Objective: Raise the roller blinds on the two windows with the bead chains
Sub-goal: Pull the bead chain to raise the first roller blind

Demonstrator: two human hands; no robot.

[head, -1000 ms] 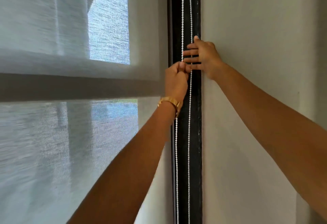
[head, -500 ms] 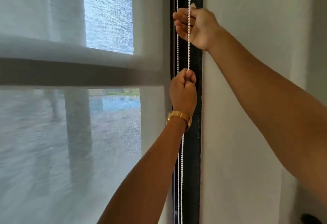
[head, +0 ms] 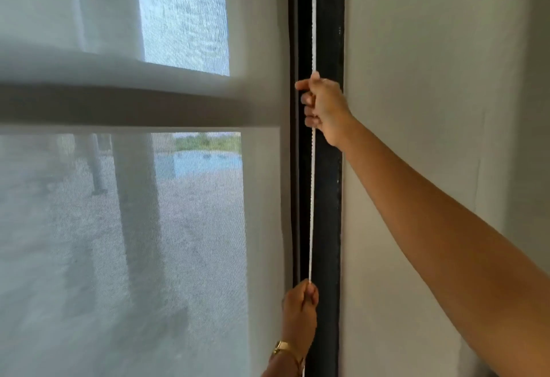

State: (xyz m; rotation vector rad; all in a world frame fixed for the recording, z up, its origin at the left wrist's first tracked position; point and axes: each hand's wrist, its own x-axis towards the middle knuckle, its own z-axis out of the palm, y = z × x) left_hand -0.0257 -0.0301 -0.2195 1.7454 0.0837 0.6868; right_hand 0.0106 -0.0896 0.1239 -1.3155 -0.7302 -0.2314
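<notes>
At 3 o'clock of roller blind (head: 134, 227): left hand (head: 300, 314), right hand (head: 323, 108) clenched on bead chain (head: 311, 198) | blind still fully down; raising barely begun; second window unseen

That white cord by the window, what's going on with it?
A person is working the bead chain of a roller blind hand over hand. The right hand grips it high up, the left hand, with a gold bracelet at its wrist, grips it low down. The sheer blind covers the window in view.
</notes>
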